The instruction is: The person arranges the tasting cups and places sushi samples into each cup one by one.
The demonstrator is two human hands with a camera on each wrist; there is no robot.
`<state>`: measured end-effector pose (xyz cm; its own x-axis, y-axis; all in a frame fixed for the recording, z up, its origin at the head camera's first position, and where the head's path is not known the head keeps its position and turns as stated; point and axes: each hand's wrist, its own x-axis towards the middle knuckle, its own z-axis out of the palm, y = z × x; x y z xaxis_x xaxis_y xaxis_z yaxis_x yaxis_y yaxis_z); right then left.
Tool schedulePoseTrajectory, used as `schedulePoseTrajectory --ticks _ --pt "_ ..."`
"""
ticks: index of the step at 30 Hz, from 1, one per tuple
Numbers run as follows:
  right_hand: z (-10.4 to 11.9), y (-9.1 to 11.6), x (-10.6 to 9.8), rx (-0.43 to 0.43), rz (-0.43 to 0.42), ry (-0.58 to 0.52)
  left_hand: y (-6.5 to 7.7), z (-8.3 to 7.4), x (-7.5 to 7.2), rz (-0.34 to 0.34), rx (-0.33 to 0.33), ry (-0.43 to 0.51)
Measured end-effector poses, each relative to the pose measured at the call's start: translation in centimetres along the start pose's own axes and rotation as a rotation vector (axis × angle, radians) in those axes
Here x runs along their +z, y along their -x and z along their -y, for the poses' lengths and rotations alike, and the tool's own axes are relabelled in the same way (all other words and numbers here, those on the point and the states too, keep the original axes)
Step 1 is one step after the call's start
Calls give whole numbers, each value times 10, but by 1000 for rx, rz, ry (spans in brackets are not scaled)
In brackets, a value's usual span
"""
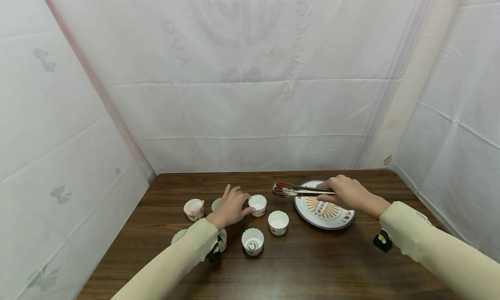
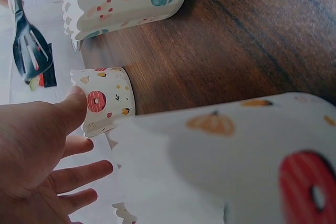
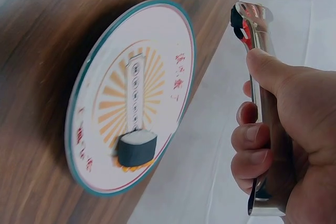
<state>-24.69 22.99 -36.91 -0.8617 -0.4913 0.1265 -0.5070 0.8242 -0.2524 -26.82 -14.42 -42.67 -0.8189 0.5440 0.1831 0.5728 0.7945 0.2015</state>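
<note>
My right hand (image 1: pixel 345 191) grips metal tongs (image 3: pixel 268 108). Between their tips is a small dark piece with red and green on it, only partly visible. Below the tongs lies a round plate (image 1: pixel 304 211) with printed rays, and on it a black-wrapped sushi piece (image 3: pixel 137 148) with a white top. My left hand (image 1: pixel 232 206) is at the left side of a white paper cup (image 1: pixel 259 211) with a donut print. Its thumb and index finger are by the cup's rim, while the other fingers stretch forward; whether they press the cup is hard to tell.
Other paper cups stand about the left hand: one (image 1: pixel 278 226) to the right, one (image 1: pixel 252 235) nearer with something small inside, and one (image 1: pixel 192 213) at left with something white in it. More sit partly behind the left arm. White cloth (image 1: pixel 250 117) encloses the wooden table (image 1: pixel 332 265).
</note>
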Motion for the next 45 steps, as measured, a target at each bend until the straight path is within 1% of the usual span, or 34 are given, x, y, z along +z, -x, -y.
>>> schedulePoseTrajectory --ticks 7,15,21,29,39,45 --pt "17 -15 4 -33 7 -5 0 0 0 8 -1 -6" --pt "30 -26 12 -87 23 -20 -2 0 1 22 -17 -18" --pt "36 -33 16 -86 44 -26 -3 1 1 27 -27 -26" --pt "41 -34 18 -86 72 -57 -3 2 1 28 -36 -8" --pt "39 -33 20 -89 70 -64 -4 1 0 34 -45 -13" --pt "38 -34 23 -106 64 -64 -4 1 1 29 -41 -12"
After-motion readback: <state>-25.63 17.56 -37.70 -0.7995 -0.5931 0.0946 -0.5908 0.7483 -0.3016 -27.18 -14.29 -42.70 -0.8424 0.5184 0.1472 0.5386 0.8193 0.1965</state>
